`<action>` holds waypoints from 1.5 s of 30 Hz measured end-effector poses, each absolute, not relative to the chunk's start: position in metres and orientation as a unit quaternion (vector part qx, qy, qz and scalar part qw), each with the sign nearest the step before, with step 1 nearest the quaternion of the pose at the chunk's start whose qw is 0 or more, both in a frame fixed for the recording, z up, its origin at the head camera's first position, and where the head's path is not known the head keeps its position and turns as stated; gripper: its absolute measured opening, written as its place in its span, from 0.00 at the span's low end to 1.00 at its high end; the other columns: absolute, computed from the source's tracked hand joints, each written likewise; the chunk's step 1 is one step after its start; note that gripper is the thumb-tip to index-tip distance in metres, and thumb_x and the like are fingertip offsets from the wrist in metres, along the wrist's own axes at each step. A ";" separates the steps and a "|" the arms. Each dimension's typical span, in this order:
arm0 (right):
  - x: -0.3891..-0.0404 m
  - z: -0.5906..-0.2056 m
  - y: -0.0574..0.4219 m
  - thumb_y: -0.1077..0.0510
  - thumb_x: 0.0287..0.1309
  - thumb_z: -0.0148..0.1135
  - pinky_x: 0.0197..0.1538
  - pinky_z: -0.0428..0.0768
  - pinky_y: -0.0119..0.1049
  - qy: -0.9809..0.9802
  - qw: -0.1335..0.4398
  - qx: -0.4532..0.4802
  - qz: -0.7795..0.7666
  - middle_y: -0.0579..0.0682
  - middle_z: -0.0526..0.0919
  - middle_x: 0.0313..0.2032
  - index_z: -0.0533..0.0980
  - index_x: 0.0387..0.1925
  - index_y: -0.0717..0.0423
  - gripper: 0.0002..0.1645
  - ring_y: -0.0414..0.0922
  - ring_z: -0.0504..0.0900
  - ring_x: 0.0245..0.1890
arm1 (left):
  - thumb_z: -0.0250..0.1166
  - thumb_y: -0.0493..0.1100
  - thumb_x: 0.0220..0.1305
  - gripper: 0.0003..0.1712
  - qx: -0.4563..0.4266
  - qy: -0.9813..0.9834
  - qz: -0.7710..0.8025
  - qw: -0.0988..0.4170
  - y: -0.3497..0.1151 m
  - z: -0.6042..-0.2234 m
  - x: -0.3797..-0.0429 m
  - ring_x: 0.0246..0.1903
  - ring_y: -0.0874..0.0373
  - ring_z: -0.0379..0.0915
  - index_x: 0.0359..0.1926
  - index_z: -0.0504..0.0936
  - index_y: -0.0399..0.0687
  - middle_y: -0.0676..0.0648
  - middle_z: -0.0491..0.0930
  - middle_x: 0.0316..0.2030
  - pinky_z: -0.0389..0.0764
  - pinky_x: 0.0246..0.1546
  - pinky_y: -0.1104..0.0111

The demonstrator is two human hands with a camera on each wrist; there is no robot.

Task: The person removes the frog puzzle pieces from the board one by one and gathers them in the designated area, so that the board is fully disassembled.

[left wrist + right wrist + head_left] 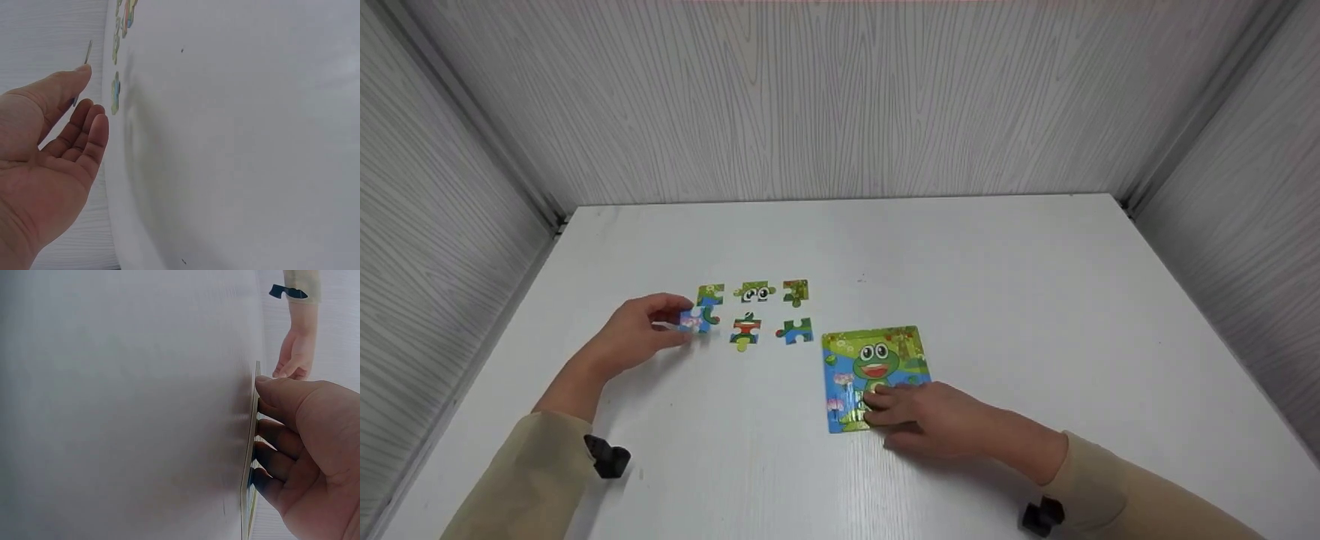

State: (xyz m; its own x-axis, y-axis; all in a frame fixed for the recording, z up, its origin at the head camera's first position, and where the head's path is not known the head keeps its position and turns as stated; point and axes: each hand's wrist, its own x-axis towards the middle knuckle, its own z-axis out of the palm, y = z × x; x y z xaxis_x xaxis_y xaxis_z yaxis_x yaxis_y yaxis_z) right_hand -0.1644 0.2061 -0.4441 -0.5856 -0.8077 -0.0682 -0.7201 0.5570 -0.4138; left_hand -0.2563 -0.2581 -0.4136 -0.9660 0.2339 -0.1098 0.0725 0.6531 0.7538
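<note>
My left hand pinches a jigsaw piece with a pink flower on blue between thumb and fingers. The left wrist view catches that piece edge-on, as a thin sliver past the thumb. Lower right, my right hand rests its fingertips on a square frog puzzle board, covering the board's lower right part. In the right wrist view the thumb lies along the board's edge and the other fingers press its face.
Loose jigsaw pieces lie flat left of the board: a green corner, the frog's eyes, a green-brown corner, the red mouth and a blue-green piece. The white table meets wood-grain panels at back and sides.
</note>
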 end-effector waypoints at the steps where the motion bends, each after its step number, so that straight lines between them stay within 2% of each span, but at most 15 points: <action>1: -0.165 -0.444 0.206 0.50 0.75 0.65 0.71 0.73 0.50 0.873 0.125 -0.439 -0.173 0.47 0.73 0.73 0.78 0.72 0.46 0.27 0.48 0.70 0.75 | 0.72 0.40 0.71 0.32 0.083 0.904 0.406 0.099 -0.259 -0.415 -0.257 0.65 0.40 0.71 0.72 0.74 0.42 0.37 0.77 0.65 0.71 0.69 0.46; 10: -0.163 -0.440 0.206 0.52 0.74 0.66 0.70 0.74 0.50 0.871 0.129 -0.436 -0.186 0.48 0.73 0.73 0.78 0.71 0.47 0.27 0.49 0.71 0.74 | 0.71 0.39 0.70 0.31 0.075 0.906 0.400 0.115 -0.265 -0.427 -0.258 0.65 0.39 0.71 0.71 0.74 0.40 0.36 0.76 0.64 0.70 0.69 0.46; 18: -0.163 -0.442 0.206 0.51 0.74 0.66 0.70 0.74 0.50 0.873 0.132 -0.431 -0.186 0.47 0.73 0.73 0.78 0.71 0.46 0.27 0.48 0.71 0.74 | 0.71 0.43 0.71 0.31 0.059 0.907 0.397 0.124 -0.266 -0.434 -0.259 0.63 0.41 0.70 0.72 0.74 0.44 0.38 0.76 0.64 0.69 0.70 0.46; 27: -0.164 -0.442 0.205 0.51 0.74 0.66 0.71 0.73 0.49 0.875 0.135 -0.428 -0.180 0.46 0.73 0.73 0.78 0.72 0.45 0.27 0.47 0.70 0.75 | 0.72 0.45 0.71 0.32 0.050 0.910 0.391 0.126 -0.266 -0.439 -0.261 0.59 0.43 0.67 0.71 0.74 0.46 0.39 0.74 0.62 0.70 0.65 0.50; 33: -0.164 -0.441 0.205 0.50 0.75 0.66 0.72 0.71 0.49 0.879 0.143 -0.417 -0.182 0.45 0.72 0.74 0.77 0.72 0.44 0.27 0.46 0.68 0.76 | 0.72 0.46 0.71 0.32 0.049 0.910 0.390 0.128 -0.264 -0.438 -0.261 0.60 0.42 0.66 0.72 0.74 0.47 0.38 0.73 0.63 0.70 0.66 0.49; 40: -0.165 -0.442 0.208 0.52 0.75 0.65 0.71 0.73 0.50 0.868 0.114 -0.447 -0.184 0.49 0.74 0.73 0.79 0.71 0.47 0.26 0.49 0.71 0.74 | 0.72 0.45 0.70 0.31 0.065 0.910 0.390 0.123 -0.268 -0.439 -0.263 0.59 0.42 0.65 0.70 0.75 0.45 0.38 0.73 0.62 0.69 0.64 0.50; 45: -0.164 -0.443 0.207 0.52 0.75 0.65 0.71 0.73 0.49 0.870 0.119 -0.441 -0.185 0.48 0.74 0.73 0.78 0.71 0.47 0.26 0.48 0.71 0.74 | 0.72 0.46 0.70 0.31 0.065 0.911 0.387 0.126 -0.269 -0.441 -0.264 0.59 0.42 0.65 0.70 0.76 0.45 0.38 0.72 0.62 0.68 0.63 0.50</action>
